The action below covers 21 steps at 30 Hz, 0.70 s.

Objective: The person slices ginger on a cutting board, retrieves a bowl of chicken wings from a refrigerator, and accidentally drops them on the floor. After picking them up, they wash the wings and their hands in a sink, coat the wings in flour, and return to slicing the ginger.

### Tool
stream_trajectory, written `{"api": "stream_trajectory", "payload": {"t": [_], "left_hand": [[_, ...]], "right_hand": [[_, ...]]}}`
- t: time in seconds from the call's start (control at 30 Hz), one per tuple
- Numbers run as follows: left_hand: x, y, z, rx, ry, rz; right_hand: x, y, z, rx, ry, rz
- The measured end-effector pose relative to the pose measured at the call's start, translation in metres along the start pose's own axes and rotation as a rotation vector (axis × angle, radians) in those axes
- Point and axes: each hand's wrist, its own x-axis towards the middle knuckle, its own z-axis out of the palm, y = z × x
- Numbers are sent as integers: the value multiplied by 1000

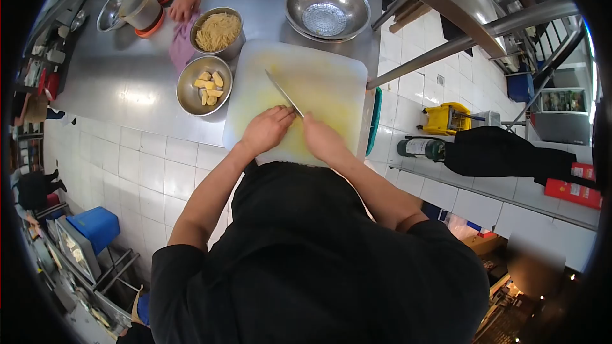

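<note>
A white cutting board [319,70], stained yellow, lies on the steel table [127,83]. My right hand [320,137] grips a knife [284,94] by its handle, the blade pointing away across the board. My left hand [268,129] rests on the board right beside the knife, fingers curled down over something I cannot make out. To the left of the board stand a steel bowl with yellow chunks [204,85] and, behind it, a steel bowl of thin yellow strips [218,32].
An empty steel bowl [327,9] sits behind the board. Another person's hand [185,4] rests on a pink cloth [182,44] at the far left, near plastic containers [141,10]. White tiled floor, a yellow bucket [446,118] and a blue bin [95,226] surround the table.
</note>
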Motion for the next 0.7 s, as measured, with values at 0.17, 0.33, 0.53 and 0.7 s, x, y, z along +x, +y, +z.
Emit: {"api": "stream_trajectory", "payload": {"t": [0.17, 0.33, 0.53, 0.7], "left_hand": [[-4, -3, 1, -10, -6, 20], [-1, -6, 0, -16, -16, 28], [-3, -10, -9, -115, 24, 17], [4, -13, -20, 7, -38, 129]], "right_hand": [[8, -6, -10, 18, -31, 58], [11, 4, 18, 24, 36, 24], [3, -16, -25, -53, -100, 56], [-24, -7, -3, -1, -22, 46]]}}
